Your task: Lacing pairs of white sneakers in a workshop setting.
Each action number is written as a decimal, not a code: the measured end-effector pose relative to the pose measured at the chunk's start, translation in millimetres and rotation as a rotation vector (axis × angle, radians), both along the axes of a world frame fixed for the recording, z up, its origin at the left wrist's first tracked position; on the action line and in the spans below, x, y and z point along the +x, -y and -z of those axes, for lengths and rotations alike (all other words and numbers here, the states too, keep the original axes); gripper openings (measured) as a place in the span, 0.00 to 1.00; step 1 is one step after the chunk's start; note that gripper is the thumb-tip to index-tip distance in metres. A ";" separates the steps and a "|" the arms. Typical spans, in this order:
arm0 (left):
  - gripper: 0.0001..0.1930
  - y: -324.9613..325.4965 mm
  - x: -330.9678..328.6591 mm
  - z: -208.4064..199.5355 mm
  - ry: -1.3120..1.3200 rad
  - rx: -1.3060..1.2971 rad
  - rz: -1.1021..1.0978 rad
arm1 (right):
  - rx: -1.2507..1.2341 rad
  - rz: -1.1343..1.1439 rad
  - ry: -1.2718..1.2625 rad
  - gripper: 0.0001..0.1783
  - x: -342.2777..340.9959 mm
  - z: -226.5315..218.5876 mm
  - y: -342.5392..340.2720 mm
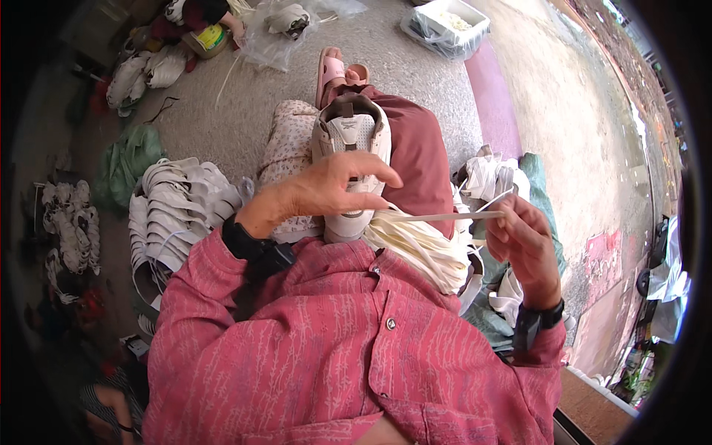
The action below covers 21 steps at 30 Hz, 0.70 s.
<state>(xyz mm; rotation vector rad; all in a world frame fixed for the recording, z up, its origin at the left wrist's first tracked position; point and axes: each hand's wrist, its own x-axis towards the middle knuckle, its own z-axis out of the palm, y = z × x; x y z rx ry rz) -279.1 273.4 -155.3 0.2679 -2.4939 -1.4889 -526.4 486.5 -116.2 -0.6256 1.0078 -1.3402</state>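
Note:
A white and beige sneaker [356, 137] rests on my lap, toe toward me, its tongue showing at the far end. My left hand [334, 185] hovers across its front part, thumb and fingers spread apart with nothing between them, and hides part of the lacing area. Pinched in the fingertips of my right hand [526, 233] is a flat cream shoelace [452, 216], pulled taut sideways toward the shoe. A thick bundle of cream shoelaces [423, 252] lies over my right thigh, just below that strand.
Nested white shoe uppers [182, 211] stand at my left beside a green sack [130, 167]. More white shoes [493, 174] lie on green sacking at my right. Farther off are a white tub [449, 26] and another person's hand [236, 33] near a yellow-labelled container [208, 38].

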 end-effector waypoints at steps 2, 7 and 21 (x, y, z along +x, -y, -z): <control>0.15 -12.7 -12.9 2.4 -0.083 0.044 0.057 | -0.009 0.033 -0.060 0.11 14.6 -9.7 -1.0; 0.14 -14.7 -24.7 35.9 0.148 0.265 0.263 | -0.279 0.193 -0.010 0.10 2.6 -28.7 -9.4; 0.16 -6.4 3.3 89.2 0.113 0.141 0.335 | -0.485 0.493 0.263 0.05 -467.3 -292.4 -452.3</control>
